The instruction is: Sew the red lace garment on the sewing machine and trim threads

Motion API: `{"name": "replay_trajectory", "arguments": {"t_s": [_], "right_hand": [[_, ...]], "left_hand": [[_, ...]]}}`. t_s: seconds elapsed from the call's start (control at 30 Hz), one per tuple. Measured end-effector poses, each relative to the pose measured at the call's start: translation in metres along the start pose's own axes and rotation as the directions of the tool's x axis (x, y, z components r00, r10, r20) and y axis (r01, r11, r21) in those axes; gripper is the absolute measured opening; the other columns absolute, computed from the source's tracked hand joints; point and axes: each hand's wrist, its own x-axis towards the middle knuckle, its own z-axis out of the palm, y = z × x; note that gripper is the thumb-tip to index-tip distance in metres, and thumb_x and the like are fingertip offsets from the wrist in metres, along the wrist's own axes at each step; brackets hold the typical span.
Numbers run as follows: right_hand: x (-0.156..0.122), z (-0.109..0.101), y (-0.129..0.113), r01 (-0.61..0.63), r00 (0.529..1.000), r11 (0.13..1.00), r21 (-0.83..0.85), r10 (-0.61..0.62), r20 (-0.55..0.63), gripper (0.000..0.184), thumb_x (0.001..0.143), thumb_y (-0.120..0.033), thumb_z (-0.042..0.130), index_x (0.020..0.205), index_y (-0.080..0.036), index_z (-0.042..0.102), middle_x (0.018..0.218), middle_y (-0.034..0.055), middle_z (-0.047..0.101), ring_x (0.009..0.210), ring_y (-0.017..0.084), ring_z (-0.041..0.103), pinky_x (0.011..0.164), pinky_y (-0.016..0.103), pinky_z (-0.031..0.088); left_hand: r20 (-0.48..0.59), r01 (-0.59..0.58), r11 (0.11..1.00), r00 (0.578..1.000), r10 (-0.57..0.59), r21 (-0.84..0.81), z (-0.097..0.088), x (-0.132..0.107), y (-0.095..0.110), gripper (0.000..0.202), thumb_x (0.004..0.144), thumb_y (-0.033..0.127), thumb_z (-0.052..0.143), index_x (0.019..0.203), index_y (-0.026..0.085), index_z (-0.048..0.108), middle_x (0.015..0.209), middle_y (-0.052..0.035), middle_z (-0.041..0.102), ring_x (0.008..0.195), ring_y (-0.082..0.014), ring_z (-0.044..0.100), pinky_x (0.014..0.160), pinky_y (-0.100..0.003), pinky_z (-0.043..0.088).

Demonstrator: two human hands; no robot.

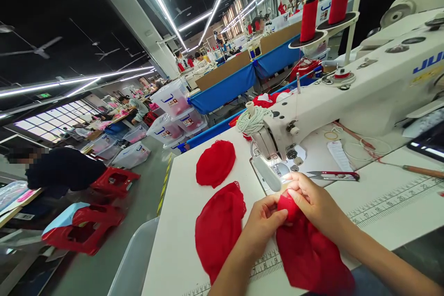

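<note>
**A:** What is in the hands right now?

**B:** A red fabric piece (305,245), bunched at its top edge just in front of the sewing machine (350,97). The rest of it trails down over the table (180,240) towards the person. The left hand (262,224) has its fingers closed, pinching the cloth from the left; the right hand (314,201) curls its fingers over the same bunch from above, also gripping it.

**A:** How close is it to the needle?

**B:** Just beside the presser foot area (282,169), though whether cloth touches the plate I cannot tell.

**A:** What would make this step go well?

**B:** In my judgement, flattening the bunched edge before it goes under the foot, keeping both thumbs on top of the seam line and the fingertips well clear of the needle. The loose tail should lie smooth, not twisted.

**A:** Anything else near?

**B:** Two more red pieces lie to the left, one nearer (218,229) and one further back (215,163). Thread snips (333,175) rest to the right of the hands, a cone of white cord (252,120) sits on the machine head, and two red thread spools (324,7) stand behind.
</note>
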Motion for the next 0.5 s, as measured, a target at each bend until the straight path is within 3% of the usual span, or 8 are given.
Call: {"name": "replay_trajectory", "arguments": {"t_s": [0.27, 0.33, 0.43, 0.5], "right_hand": [[0.003, 0.003, 0.005, -0.056, 0.998, 0.998, 0.043, 0.055, 0.027, 0.043, 0.081, -0.048, 0.043, 0.111, -0.019, 0.054, 0.096, 0.01, 0.066, 0.086, 0.024, 0.066, 0.079, 0.039, 0.054], [0.0, 0.002, 0.002, -0.002, 1.0, 0.997, 0.08, 0.002, -0.009, 0.036, 0.085, -0.046, 0.044, 0.105, -0.02, 0.057, 0.094, 0.0084, 0.065, 0.083, 0.022, 0.065, 0.075, 0.036, 0.053], [-0.006, 0.0, -0.002, 0.167, 0.986, 0.963, 0.21, -0.166, -0.024, 0.029, 0.092, -0.045, 0.043, 0.095, -0.02, 0.058, 0.084, 0.0032, 0.062, 0.072, 0.016, 0.059, 0.062, 0.027, 0.049], [-0.006, -0.004, -0.002, 0.263, 0.963, 0.944, 0.2, -0.268, 0.0, 0.025, 0.091, -0.042, 0.049, 0.09, -0.019, 0.06, 0.083, 0.0027, 0.062, 0.074, 0.015, 0.059, 0.061, 0.024, 0.048]], "left_hand": [[-0.086, 0.03, 0.996, 0.996, -0.037, -0.078, -0.004, 0.005, -0.007, 0.041, 0.065, 0.048, 0.082, 0.079, 0.012, 0.068, 0.075, -0.0031, 0.06, 0.07, -0.0124, 0.055, 0.067, -0.024, 0.048], [-0.109, -0.023, 1.0, 0.994, 0.024, 0.013, -0.006, 0.005, -0.01, 0.043, 0.064, 0.052, 0.081, 0.074, 0.013, 0.068, 0.071, -0.0024, 0.06, 0.069, -0.0127, 0.054, 0.066, -0.023, 0.047], [-0.153, -0.167, 0.955, 0.966, 0.208, 0.246, -0.009, 0.004, -0.013, 0.047, 0.064, 0.061, 0.077, 0.07, 0.015, 0.069, 0.068, -0.0031, 0.064, 0.07, -0.0153, 0.056, 0.066, -0.024, 0.047], [-0.261, -0.214, 0.93, 0.919, 0.295, 0.298, -0.012, 0.006, -0.013, 0.049, 0.067, 0.067, 0.072, 0.074, 0.018, 0.07, 0.069, -0.0027, 0.066, 0.069, -0.0192, 0.06, 0.066, -0.03, 0.051]]}}
